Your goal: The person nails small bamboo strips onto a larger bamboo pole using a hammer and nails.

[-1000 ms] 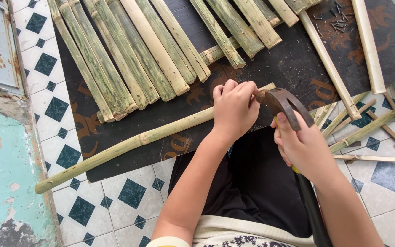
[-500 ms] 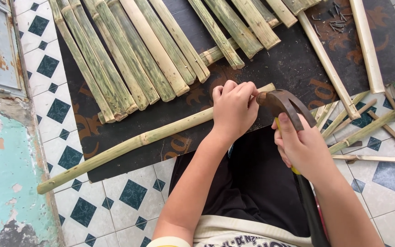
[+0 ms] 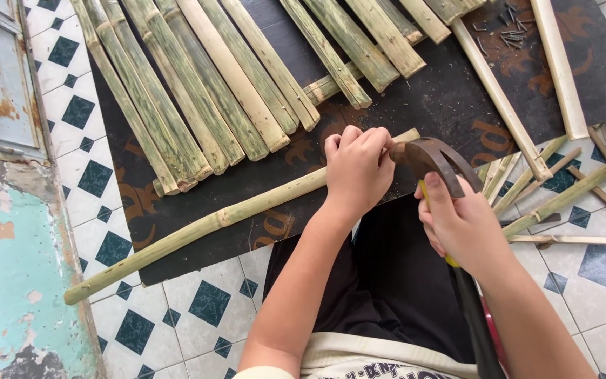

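Head view shows your left hand (image 3: pixel 356 170) curled down on the right end of a long bamboo pole (image 3: pixel 198 228). Your fingers are bent tight and pressed together on the pole, close to its tip. I cannot tell if they pinch something small there, because the fingers hide that spot.

Your right hand (image 3: pixel 461 226) is wrapped closed around the handle of a hammer (image 3: pixel 435 158). You hold it high up, close to the head. The rusty head sits just to the right of your left fingertips, almost touching them.

See how the pole lies. It runs long from the near left, out on the tiled floor (image 3: pixel 198 309), up to the far right, where your left hand is. Most of it rests on the dark mat (image 3: pixel 450 98). So the pole's end is right under your left fingers, and the hammer head comes at it from the right side. Your left hand is the one on the pole. Your right hand is close beside it.

Your left arm reaches straight out, wrist bent down. Your right arm comes in from the near right.

Farther away, a row of split bamboo strips (image 3: pixel 205 84) lies side by side. Small nails (image 3: pixel 510 28) sit at the far right.
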